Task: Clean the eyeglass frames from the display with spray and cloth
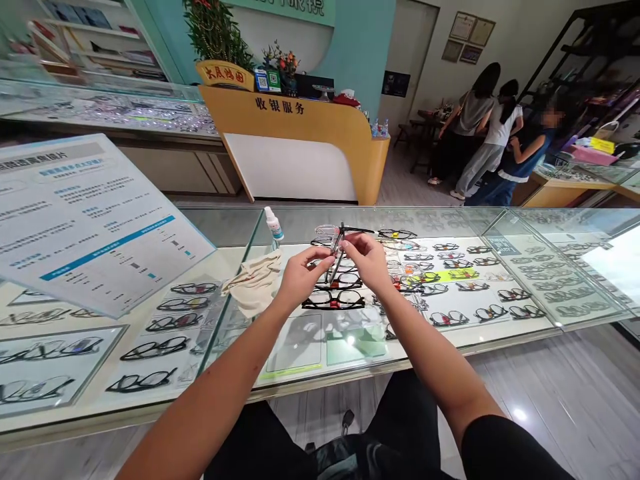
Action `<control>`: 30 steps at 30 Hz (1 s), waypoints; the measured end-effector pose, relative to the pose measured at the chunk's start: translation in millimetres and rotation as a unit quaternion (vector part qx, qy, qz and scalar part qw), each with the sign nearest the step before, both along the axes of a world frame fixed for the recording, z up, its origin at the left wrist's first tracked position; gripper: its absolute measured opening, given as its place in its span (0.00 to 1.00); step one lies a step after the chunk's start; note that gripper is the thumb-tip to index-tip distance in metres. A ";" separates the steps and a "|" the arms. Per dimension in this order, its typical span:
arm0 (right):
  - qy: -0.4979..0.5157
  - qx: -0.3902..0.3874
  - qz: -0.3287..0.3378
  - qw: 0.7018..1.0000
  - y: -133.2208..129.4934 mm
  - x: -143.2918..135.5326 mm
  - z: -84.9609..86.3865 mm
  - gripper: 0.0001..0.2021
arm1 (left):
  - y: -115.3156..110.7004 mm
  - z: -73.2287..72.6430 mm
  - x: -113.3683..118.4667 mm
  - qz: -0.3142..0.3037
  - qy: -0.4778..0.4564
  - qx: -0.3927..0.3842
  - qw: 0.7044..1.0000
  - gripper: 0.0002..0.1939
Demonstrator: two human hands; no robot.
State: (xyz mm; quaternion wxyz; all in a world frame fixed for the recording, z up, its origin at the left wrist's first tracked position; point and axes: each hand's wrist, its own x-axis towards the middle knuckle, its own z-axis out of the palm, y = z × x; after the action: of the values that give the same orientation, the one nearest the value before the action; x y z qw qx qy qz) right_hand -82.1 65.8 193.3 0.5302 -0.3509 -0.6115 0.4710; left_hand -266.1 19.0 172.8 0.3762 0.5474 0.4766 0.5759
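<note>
Above the glass display case, both hands hold one pair of dark-framed eyeglasses [336, 252], turned so the frame stands nearly upright. My left hand [304, 272] pinches its left side between thumb and fingers. On the other side, my right hand [369, 259] is closed on the frame near a temple arm; a dark temple juts out behind its fingers. A crumpled beige cloth [255, 280] lies on the glass to the left of my hands. Behind the cloth stands a small white spray bottle [273, 224].
Rows of eyeglasses [450, 319] sit inside the glass case [530, 327]. A large printed sheet [100, 227] leans at the left. Across the aisle is a wooden counter [370, 153] with a plant [215, 37]. Several people [493, 133] are at the far right.
</note>
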 end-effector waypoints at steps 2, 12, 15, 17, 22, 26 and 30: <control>0.013 -0.013 0.005 1.000 1.2 -0.3 -0.5 0.23 | 0.1 -0.3 0.3 0.008 0.000 0.000 1.000 0.25; 0.003 -0.032 0.013 0.999 9.0 4.4 2.7 0.28 | 5.8 -7.5 -3.3 0.011 -0.011 0.008 1.000 0.25; -0.011 -0.041 0.006 0.999 10.9 6.2 3.6 0.27 | 8.1 -10.1 -5.8 0.020 -0.010 0.010 1.000 0.25; -0.010 -0.050 0.002 0.999 11.8 7.1 3.8 0.29 | 8.3 -9.8 -6.8 0.029 -0.011 0.010 0.999 0.26; -0.002 -0.037 -0.026 0.999 12.6 8.9 2.1 0.28 | 7.2 -4.2 -8.3 0.057 -0.028 0.008 0.998 0.31; -0.035 -0.062 -0.071 0.995 15.3 10.8 -4.1 0.23 | 9.6 -0.2 -11.9 0.092 -0.064 0.025 0.993 0.30; -0.066 -0.091 -0.090 0.990 19.2 12.7 -12.2 0.18 | 11.1 4.6 -17.4 0.130 -0.116 0.045 0.984 0.31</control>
State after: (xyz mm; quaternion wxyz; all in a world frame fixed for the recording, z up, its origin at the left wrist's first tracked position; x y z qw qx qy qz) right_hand -69.3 85.0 181.2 0.4949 -0.4817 -0.5652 0.4512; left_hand -283.5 30.1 177.4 0.3262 0.4263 0.4705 0.7004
